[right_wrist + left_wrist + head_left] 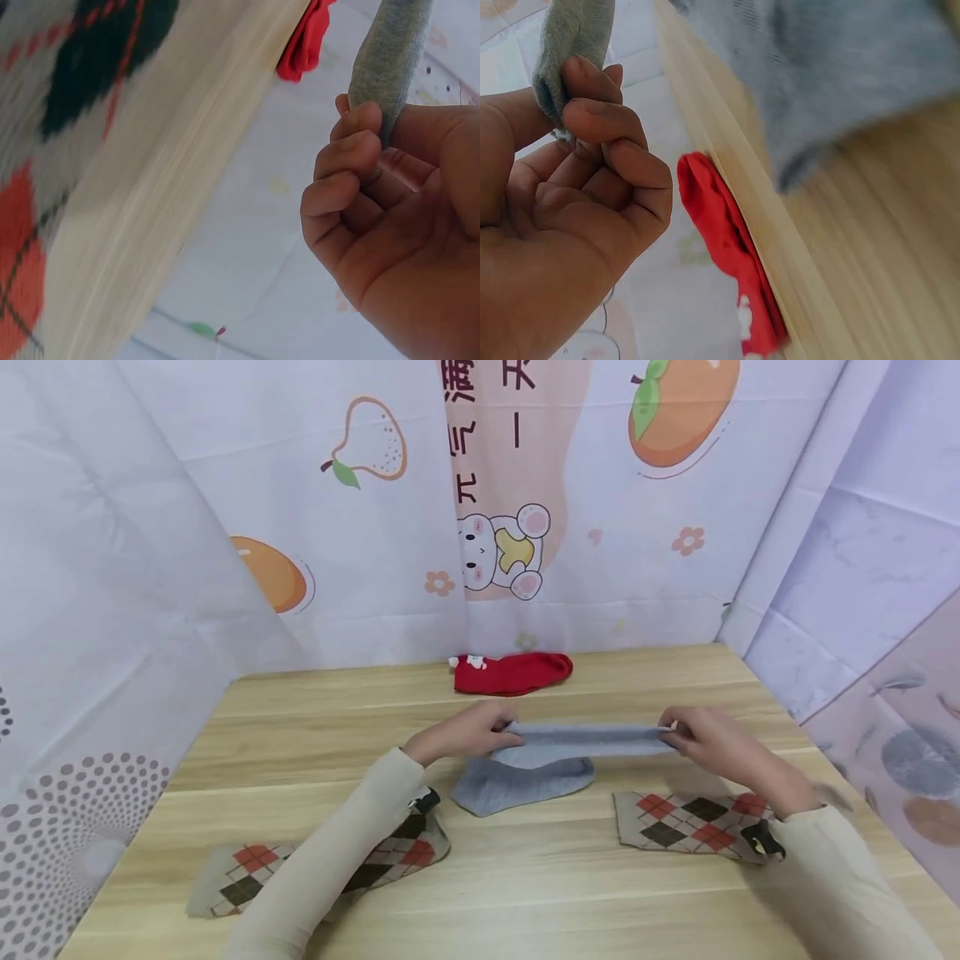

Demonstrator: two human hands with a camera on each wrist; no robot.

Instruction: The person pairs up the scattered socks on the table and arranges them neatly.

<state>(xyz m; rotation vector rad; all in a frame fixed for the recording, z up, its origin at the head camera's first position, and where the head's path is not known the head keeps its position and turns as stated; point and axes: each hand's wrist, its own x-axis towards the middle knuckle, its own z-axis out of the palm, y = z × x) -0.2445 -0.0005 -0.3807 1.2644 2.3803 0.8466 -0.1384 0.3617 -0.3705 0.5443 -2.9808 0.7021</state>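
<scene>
A light grey sock (592, 742) is stretched sideways above the table in the head view. My left hand (474, 729) pinches one end between thumb and curled fingers; my right hand (711, 745) pinches the other end the same way. Each wrist view shows its own end of the sock, at the left fingers (604, 120) and at the right fingers (356, 142). Under the held sock, partly covered by it, a second grey sock (517, 789) lies flat on the table, and its cloth also fills the upper right of the left wrist view.
A red sock (517, 673) lies at the back of the wooden table (540, 893). One argyle sock (251, 875) is partly hidden under the left forearm; another argyle sock (693, 825) lies near the right wrist. A printed curtain (360, 543) hangs behind the table.
</scene>
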